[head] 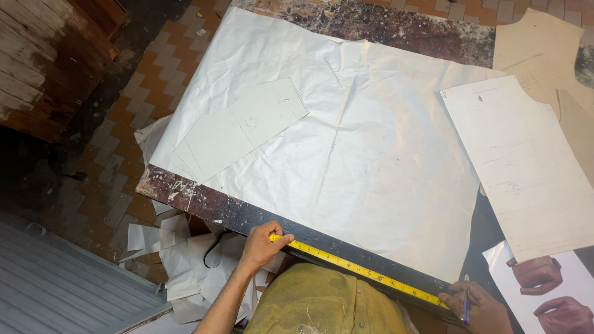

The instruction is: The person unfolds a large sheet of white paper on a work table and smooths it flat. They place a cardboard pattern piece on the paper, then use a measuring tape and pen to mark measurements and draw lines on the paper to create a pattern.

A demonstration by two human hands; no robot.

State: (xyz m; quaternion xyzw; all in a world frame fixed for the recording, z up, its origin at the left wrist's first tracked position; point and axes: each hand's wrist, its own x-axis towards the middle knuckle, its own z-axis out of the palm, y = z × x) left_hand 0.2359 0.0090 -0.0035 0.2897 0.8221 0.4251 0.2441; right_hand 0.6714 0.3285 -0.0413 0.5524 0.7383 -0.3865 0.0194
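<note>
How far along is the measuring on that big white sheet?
Done: the large crinkled white fabric sheet lies spread over the dark worktable, a pale grey pattern piece on it. In hand: the left hand and right hand, which also holds a blue pen, stretch a yellow tape measure along the near edge. Left: no marks or cuts show yet.

The bottom edge is cutting off the right hand (479,309), so its wrist and the lower end of the blue pen (466,309) are not showing. The beige pattern pieces (544,49) are running out at the right edge. The pencil marks on the white card (241,127) are too small to tell.
</note>
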